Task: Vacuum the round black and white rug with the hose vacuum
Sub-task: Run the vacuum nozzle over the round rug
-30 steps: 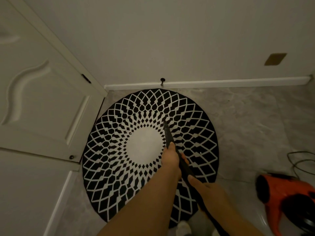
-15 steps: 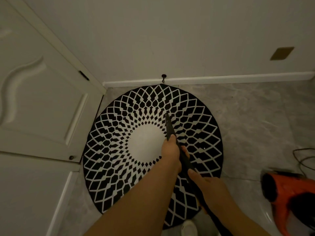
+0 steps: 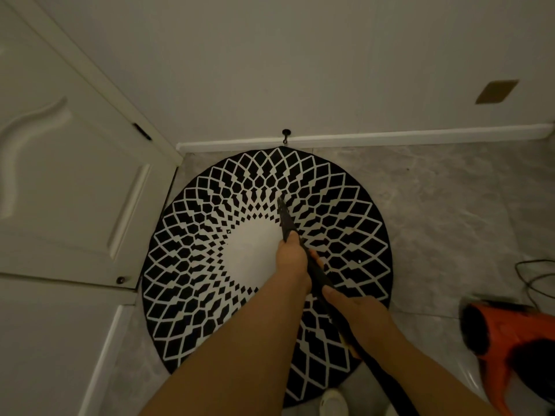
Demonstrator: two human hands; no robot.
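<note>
Both hands gripped the black hose nozzle (image 3: 288, 223): left hand (image 3: 292, 259) curled round it ahead, right hand (image 3: 357, 313) behind; its tip had crept farther across the round rug (image 3: 210, 265) toward the wall; orange vacuum (image 3: 510, 349) sat beside.

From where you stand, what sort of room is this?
Probably a home entryway or hall corner: a white panelled door, a baseboard along a plain wall, grey tile floor and a round rug beside the door.
</note>
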